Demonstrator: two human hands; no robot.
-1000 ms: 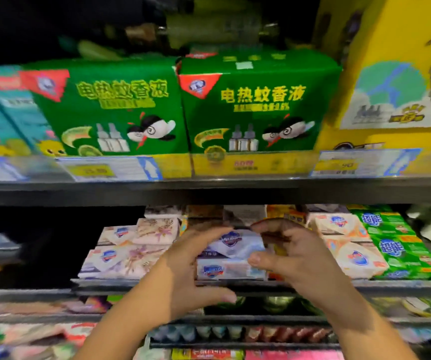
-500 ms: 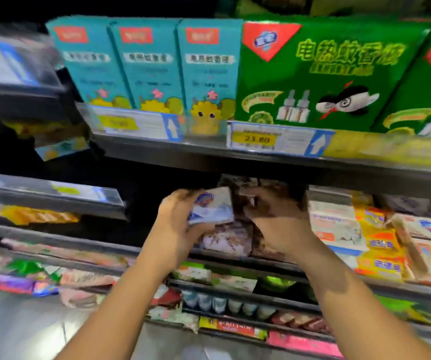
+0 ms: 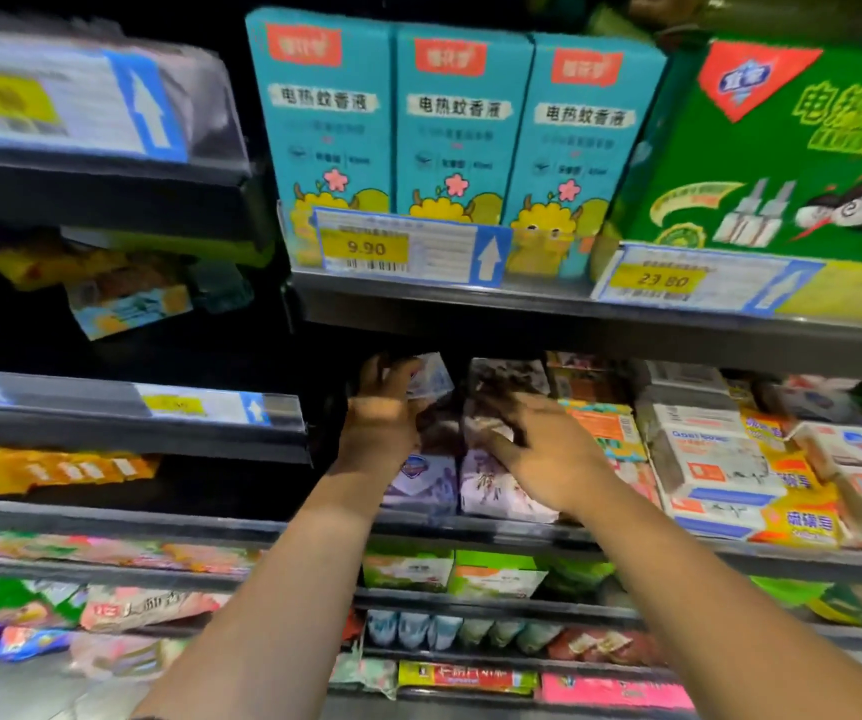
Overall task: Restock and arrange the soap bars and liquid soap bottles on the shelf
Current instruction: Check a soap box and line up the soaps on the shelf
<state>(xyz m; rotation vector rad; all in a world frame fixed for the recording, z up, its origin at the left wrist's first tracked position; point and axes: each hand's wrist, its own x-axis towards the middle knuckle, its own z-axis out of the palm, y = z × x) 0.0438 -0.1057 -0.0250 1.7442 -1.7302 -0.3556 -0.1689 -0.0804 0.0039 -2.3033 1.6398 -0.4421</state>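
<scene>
My left hand point(image 3: 382, 407) grips a white wrapped soap bar point(image 3: 431, 381) with a blue logo, held high and deep inside the soap shelf point(image 3: 475, 527), above the left stack. My right hand point(image 3: 538, 454) reaches in beside it, its fingers spread over the pale purple soap bars point(image 3: 491, 491) stacked at the shelf front. A second purple-white stack point(image 3: 421, 483) sits below my left wrist. White and orange soap packs point(image 3: 720, 470) fill the shelf to the right. The back of the shelf is dark.
The shelf above carries teal boxes point(image 3: 460, 122) and green boxes point(image 3: 782, 158) with price tags. It overhangs the soap shelf closely. Lower shelves hold green packs point(image 3: 408, 569) and small packets. A darker shelving unit point(image 3: 122, 423) stands to the left.
My left hand has carried the white soap bar further up and back into the shelf. My right hand has moved down onto the purple stack. The view has shifted closer.
</scene>
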